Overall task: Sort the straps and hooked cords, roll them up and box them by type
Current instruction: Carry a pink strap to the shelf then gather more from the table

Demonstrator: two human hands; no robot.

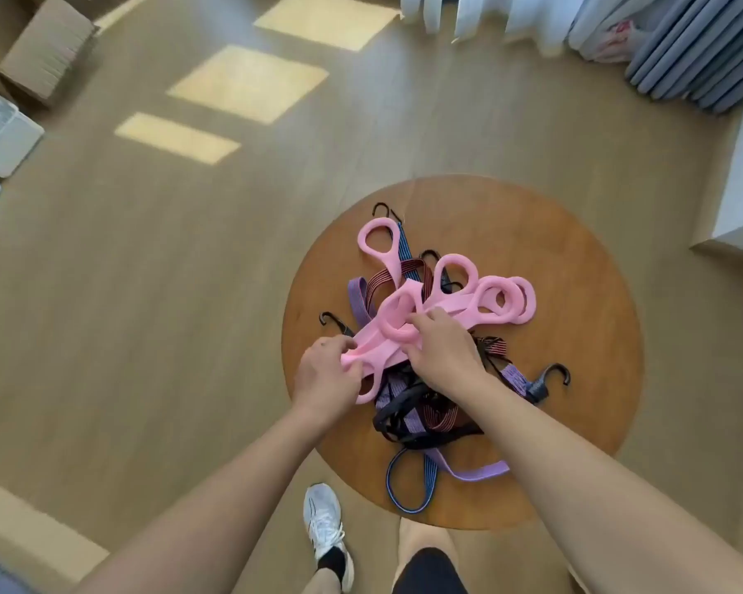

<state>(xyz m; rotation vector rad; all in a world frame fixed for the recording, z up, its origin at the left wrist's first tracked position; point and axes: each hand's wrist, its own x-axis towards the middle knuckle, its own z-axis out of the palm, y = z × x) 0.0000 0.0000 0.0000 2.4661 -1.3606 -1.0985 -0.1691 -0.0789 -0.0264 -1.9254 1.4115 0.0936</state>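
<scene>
Both forearms reach to the pile at frame centre: left hand (324, 373) pinches a pink strap (408, 325) end, right hand (440, 351) curls onto its loops; advise lifting slowly so hooked cords (421, 415) beneath don't snag, table (575, 293).

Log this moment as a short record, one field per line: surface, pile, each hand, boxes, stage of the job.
surface: round wooden table
pile: pink straps with loop handles on top of tangled hooked cords in purple, black, red-striped and blue
left hand: left hand grips a pink strap end at the pile's near left
right hand: right hand pinches a pink strap by a loop at the pile's middle
boxes: open cardboard box on the floor, far left
stage: sorting under way; nothing rolled or boxed in view
</scene>
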